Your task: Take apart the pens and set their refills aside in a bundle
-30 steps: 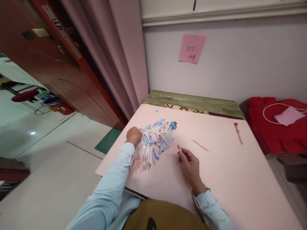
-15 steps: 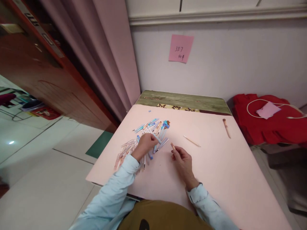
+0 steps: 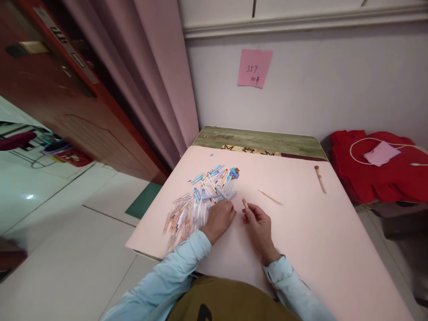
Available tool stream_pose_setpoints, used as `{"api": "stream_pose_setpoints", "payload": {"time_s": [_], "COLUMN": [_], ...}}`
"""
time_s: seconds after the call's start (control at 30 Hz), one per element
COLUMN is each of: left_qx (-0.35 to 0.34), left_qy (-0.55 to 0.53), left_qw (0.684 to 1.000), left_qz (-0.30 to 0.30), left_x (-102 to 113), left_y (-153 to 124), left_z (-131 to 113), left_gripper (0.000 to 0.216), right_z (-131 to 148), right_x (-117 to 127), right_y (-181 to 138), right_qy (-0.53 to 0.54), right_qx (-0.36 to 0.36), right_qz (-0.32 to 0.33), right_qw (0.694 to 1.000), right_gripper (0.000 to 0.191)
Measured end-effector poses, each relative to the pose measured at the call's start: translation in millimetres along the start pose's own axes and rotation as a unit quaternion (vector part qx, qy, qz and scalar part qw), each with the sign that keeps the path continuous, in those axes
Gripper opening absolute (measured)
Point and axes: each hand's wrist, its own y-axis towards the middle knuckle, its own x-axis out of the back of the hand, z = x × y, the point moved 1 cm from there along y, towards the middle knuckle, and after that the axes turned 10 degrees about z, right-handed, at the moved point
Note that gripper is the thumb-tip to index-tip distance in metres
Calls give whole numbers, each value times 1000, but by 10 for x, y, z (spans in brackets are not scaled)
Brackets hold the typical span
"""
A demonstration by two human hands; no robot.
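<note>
My right hand [image 3: 258, 225] pinches a small beige pen cap [image 3: 245, 203] with a brownish print, its end sticking up past the thumb. Just left of it, my left hand [image 3: 220, 219] is closed, its fingers curled down near the table; anything in them is hidden. Beyond and beside that hand spreads a pile of pen parts: blue pen caps [image 3: 197, 195], white refills [image 3: 210, 180] and clear printed barrels [image 3: 179, 220]. Blue and brown decorated toppers [image 3: 234, 172] lie at the far side. A thin white and beige stick, like a refill [image 3: 270, 196], lies right of my hands.
A beige pen with a brown top [image 3: 320, 179] lies near the table's right edge. One small blue piece [image 3: 211, 154] is at the back. The pale tabletop [image 3: 321, 249] meets the wall behind. Right of it, red cloth [image 3: 361, 174] carries a white cable.
My left hand has moved from over the pile toward me and to the right, closer to my right hand. The right hand still pinches the pen cap. The view has shifted slightly.
</note>
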Motion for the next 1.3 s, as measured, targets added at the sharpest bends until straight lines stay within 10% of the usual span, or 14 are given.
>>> {"api": "stream_pose_setpoints", "payload": {"time_s": [0.23, 0.5, 0.87, 1.03, 1.13, 1.3], "left_qx": [179, 288, 295, 266, 175, 16], "left_qy": [-63, -25, 16, 16, -172, -501], "left_qw": [975, 957, 955, 961, 966, 862], "left_qz": [-113, -30, 12, -76, -77, 73], "left_x": [628, 634, 712, 866, 796, 534], "left_y": [221, 491, 578, 350, 210, 109], "left_z": [748, 1243, 1188, 1058, 793, 224], "left_gripper": [13, 14, 23, 14, 7, 16], "right_z": [30, 26, 45, 44, 59, 113], "right_x": [-35, -38, -25, -27, -39, -39], "right_y": [-3, -11, 13, 10, 17, 21], "right_qy": [-5, -4, -15, -7, -8, -28], "right_qx": [-10, -5, 0, 3, 4, 14], "right_qz": [-8, -7, 2, 5, 17, 25], "right_qw": [1000, 1000, 1000, 1000, 1000, 999], "right_gripper": [31, 30, 32, 30, 30, 30]}}
